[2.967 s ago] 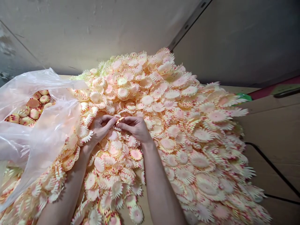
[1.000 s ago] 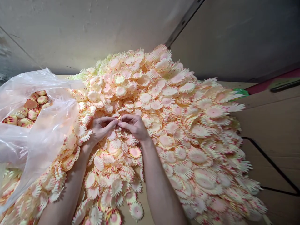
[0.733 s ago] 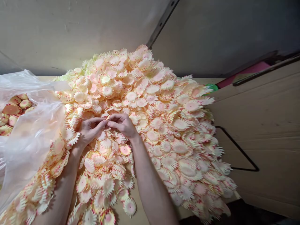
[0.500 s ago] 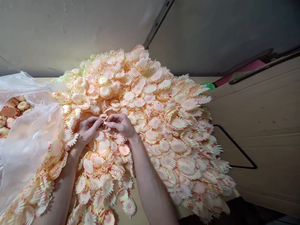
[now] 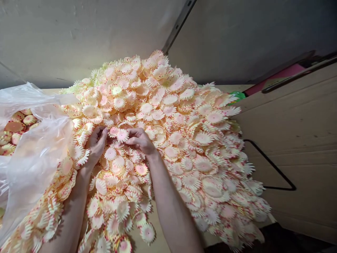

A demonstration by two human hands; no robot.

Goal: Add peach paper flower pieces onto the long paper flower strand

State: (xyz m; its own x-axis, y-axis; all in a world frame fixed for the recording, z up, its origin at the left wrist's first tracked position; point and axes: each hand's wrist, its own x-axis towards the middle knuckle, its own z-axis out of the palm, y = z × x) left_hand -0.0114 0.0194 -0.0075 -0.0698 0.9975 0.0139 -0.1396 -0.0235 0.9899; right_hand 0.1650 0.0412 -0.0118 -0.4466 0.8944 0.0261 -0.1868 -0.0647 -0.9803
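A big heap of cream-and-pink artificial flower petal discs with fringed edges surrounds both hands. My left hand is closed at the left, its thumb and fingers pinching a petal disc by the edge. Just to the right, my right hand pinches another petal disc between thumb and fingers. The two discs lie side by side with their faces toward me, touching or slightly overlapping. Some fingertips are hidden behind them.
On the left, a clear plastic bag holds stacked petal pieces. A cardboard panel with a bent black metal rod stands at the right. Behind the heap rises a grey wall.
My hands have moved a little apart. Two petal discs now show flat between them, where before the piece at my fingertips was small and edge-on. The view has shifted slightly.
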